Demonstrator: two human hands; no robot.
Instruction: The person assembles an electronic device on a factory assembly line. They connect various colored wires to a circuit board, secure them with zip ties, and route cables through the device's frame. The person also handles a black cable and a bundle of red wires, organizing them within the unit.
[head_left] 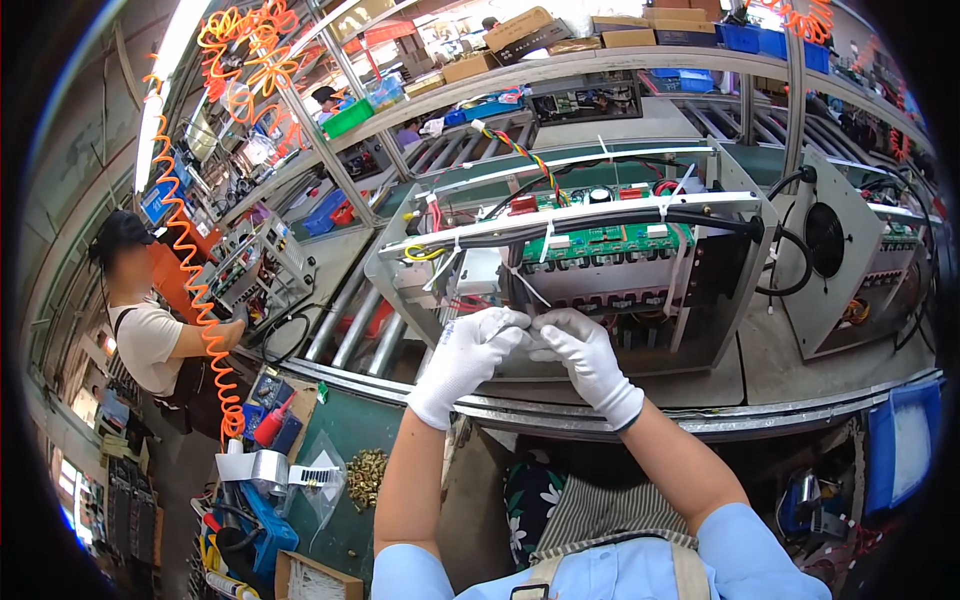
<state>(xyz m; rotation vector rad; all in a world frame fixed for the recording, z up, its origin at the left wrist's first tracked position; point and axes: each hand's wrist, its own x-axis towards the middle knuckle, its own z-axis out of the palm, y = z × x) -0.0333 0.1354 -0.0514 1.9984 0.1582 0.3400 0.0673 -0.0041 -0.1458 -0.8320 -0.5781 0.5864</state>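
Note:
Both my hands wear white gloves and meet at the front of an open metal chassis point(745, 290). My left hand point(465, 355) is closed, its fingertips pinched below a black cable bundle point(516, 290). Close beside it, my right hand point(592, 362) is pinched too, thumb and finger together. What the fingertips hold is small and hidden by the gloves. Just above them a white cable tie point(532, 288) sticks out from the bundle. Inside the chassis lies a green circuit board point(610, 238). More black cables point(620, 215) run along its front bar, tied with white ties.
A second chassis with a fan point(824, 240) stands at right. Metal rollers point(356, 330) lie left of my chassis. On the green bench are brass fasteners point(367, 478), a tape roll point(270, 470) and a red bottle point(268, 428). An orange coiled hose point(190, 260) hangs at left, near a co-worker point(150, 330).

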